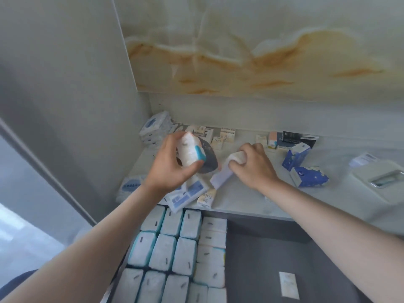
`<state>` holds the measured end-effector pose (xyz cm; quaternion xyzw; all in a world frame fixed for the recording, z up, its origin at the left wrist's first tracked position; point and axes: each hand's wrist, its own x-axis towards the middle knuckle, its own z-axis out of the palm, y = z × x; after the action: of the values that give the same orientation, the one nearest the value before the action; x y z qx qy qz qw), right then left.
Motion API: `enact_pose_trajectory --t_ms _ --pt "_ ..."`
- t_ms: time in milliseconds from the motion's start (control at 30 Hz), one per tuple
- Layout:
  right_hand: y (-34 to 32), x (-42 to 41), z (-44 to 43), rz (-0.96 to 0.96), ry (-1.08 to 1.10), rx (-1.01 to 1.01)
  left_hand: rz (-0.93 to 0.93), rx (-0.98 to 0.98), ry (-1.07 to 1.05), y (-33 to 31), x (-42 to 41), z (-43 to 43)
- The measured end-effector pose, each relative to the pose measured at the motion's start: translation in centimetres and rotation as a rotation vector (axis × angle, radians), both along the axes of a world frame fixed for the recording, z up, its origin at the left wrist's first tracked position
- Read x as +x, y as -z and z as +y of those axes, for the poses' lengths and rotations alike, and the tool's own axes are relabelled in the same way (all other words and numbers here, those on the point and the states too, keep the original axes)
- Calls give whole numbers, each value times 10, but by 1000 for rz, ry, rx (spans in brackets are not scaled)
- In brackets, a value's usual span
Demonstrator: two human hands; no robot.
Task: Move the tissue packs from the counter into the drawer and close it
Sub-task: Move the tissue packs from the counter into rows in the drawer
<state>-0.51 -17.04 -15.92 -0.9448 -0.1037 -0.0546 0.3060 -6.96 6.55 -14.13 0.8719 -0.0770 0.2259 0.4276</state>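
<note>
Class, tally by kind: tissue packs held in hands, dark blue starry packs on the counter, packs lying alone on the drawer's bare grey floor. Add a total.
Held packs: 2, teal-edged pack in left hand, white pack in right hand
Dark blue starry packs on the counter: 2
Lone pack on the drawer floor: 1
Total: 5
</note>
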Motion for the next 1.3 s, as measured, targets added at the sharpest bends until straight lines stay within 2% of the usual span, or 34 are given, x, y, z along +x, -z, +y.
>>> enact_pose_trajectory --t_ms 133,267,500,600,767,867,1000,1067,1133,1200,1300 --pt "7 -45 -26 185 -148 11 84 69 92 14 -27 -6" --pt "24 -70 -40 445 -101 -7 187 115 246 29 -46 -22" --pt "48 -92 -54 863 -103 -291 602 323 423 60 -62 -56" --pt "55 -91 -56 886 -119 -425 662 421 431 72 -67 -66" --pt "65 -92 -60 865 -157 -615 683 391 466 87 -68 -84" --pt "78 -96 -69 820 -149 -691 708 453 502 96 -62 -96" --pt "93 -105 -89 1035 -141 -687 734 498 512 115 -55 -105" --pt "102 -109 -98 1088 -139 -757 740 506 507 125 -52 -109" --pt "116 -104 -104 949 -188 -839 768 477 485 131 -50 -112" --pt "127 -98 -102 849 -259 -688 800 407 463 136 -49 -114" --pt "134 -90 -91 871 -306 -346 861 236 418 140 -47 -119"
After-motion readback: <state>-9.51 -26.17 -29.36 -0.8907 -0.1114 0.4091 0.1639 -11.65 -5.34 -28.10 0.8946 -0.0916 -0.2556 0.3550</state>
